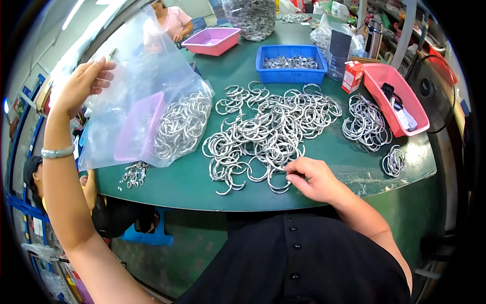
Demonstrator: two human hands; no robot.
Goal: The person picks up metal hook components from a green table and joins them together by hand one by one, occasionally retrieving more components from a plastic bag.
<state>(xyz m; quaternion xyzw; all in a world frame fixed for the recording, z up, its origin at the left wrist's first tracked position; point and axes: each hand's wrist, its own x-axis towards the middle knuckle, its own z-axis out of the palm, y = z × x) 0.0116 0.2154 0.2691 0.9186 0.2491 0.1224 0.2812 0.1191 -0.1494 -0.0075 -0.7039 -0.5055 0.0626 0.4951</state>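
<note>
My left hand (87,83) is raised at the left, fingers curled on the edge of a large clear plastic bag (136,66). Inside the bag's lower corner lies a heap of silver open-ended bangles (183,124), and a purple tray (139,129) shows through the film. At the table's near edge my right hand (316,178) pinches a C-shaped silver bangle (278,189) between thumb and forefinger. That bangle lies at the front of a wide, tangled pile of similar bangles (268,131) on the green table.
A blue bin (291,78) of small metal pieces stands behind the pile. Bangle bunches (365,124), a red carton (353,76) and a pink basket (395,96) sit at the right, beside a fan (430,88). Small rings (134,175) lie left; a pink tray (212,41) is farther back.
</note>
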